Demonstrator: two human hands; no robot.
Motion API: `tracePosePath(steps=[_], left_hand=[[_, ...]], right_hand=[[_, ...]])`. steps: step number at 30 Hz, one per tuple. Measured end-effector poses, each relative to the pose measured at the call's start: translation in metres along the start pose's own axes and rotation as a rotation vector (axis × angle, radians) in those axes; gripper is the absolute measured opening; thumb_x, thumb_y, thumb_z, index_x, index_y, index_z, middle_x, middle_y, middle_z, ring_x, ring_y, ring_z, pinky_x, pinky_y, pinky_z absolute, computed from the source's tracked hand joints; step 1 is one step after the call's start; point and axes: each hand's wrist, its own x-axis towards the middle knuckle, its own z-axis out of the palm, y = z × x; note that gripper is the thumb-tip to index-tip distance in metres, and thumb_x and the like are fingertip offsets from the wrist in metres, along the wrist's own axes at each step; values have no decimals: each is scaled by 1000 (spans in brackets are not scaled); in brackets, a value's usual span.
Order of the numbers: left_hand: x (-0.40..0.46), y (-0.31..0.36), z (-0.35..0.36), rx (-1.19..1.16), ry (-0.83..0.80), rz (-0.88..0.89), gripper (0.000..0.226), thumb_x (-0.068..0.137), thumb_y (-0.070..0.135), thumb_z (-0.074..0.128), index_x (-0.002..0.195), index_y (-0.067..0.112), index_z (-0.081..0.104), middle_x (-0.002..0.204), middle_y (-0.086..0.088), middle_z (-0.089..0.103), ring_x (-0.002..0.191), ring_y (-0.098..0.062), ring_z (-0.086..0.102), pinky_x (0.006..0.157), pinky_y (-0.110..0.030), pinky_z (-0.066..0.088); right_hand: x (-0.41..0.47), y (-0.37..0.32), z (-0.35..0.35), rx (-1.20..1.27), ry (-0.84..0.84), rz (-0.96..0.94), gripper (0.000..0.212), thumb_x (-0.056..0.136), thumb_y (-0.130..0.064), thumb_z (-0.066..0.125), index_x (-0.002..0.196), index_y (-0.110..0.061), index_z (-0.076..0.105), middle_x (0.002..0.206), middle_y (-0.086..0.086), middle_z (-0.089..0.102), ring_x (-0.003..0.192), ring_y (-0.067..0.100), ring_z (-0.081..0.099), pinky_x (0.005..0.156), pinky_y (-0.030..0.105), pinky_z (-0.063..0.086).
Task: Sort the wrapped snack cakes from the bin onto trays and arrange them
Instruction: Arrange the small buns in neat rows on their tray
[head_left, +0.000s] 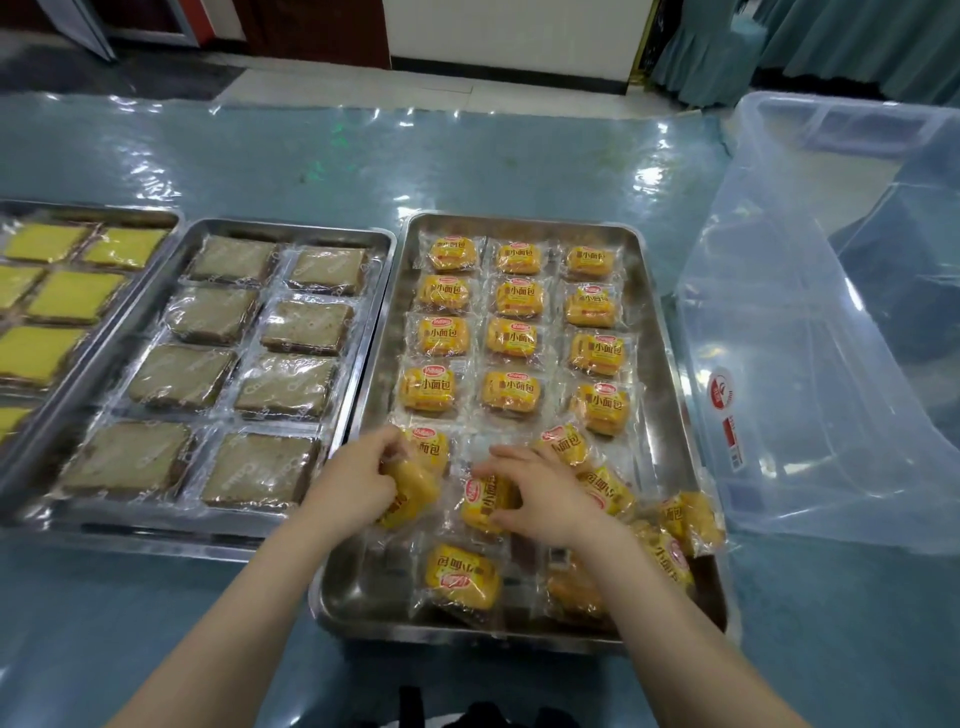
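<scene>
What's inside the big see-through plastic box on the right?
Nothing shows inside the clear bin: through its walls only the floor and blue table cover appear. Its near bottom corner is hazy, so I cannot be sure there. The yellow snack cakes lie on the metal tray.

Snack cakes (511, 338) past the fingertips are orange-yellow with red logos. Brown cakes (306, 327) sit left of the fingers, yellow-green ones (72, 296) further left.

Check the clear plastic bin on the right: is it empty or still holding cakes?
Empty: the clear bin shows only bare walls and floor; no packs visible inside.
</scene>
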Motion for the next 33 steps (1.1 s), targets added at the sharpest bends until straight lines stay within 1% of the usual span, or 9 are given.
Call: tracePosePath(steps=[3,7,10,13,16,18,23,28,33], left_hand=[[-2,1,12,223,-90,56,40,71,-8,48,83,28,60,90,8,63,90,-16,59,71,-29,49],[2,2,22,345,-19,164,46,77,-2,49,110,28,61,112,9,63,106,-14,55,91,-33,47],[2,-4,28,388,85,305,54,78,2,53,127,26,53,130,7,53,121,-14,45,104,-30,35],[1,-11,37,367,78,293,66,83,18,58,143,27,32,151,6,29,140,-15,20,115,-34,15],[4,-19,46,477,-27,236,80,89,47,52,149,29,2,155,9,-8,143,-14,-10,112,-35,-7],[5,-26,51,608,-87,237,85,88,53,49,149,31,-7,153,4,-23,138,-15,-25,110,-35,-14],[7,-36,49,645,-199,261,82,82,56,56,146,44,6,149,3,-35,135,-20,-36,108,-42,-18],[3,-39,49,630,-243,251,79,79,70,46,144,49,8,146,3,-42,131,-18,-43,107,-42,-21],[3,-33,54,609,-132,222,84,82,69,40,140,48,-17,148,3,-38,127,-12,-46,107,-40,-22]], right_hand=[[-2,6,0,-56,19,31,56,77,-44,71,128,-44,48,141,-12,42,132,19,28,111,45,25],[-4,11,-2,-49,29,133,75,69,-46,76,134,-43,38,138,-7,42,132,20,29,110,50,24],[-4,11,-1,-105,28,192,88,68,-51,76,141,-38,29,143,-4,39,136,22,26,109,53,19],[-4,9,-1,-160,38,249,90,70,-59,69,145,-32,27,148,0,38,138,25,25,110,57,16],[-8,8,1,-205,93,317,85,75,-67,58,144,-29,27,146,4,41,135,29,32,108,57,21],[-11,10,2,-216,145,360,76,80,-67,52,141,-26,32,142,6,45,131,30,37,104,54,28],[-11,13,-1,-212,263,433,65,86,-60,50,137,-22,38,135,7,50,126,28,42,99,48,36],[1,2,7,-230,290,386,69,86,-67,46,133,-17,42,132,6,51,121,27,46,93,44,42],[-1,7,2,-226,518,257,43,91,-46,52,127,-24,51,130,5,45,122,25,36,100,41,35]])
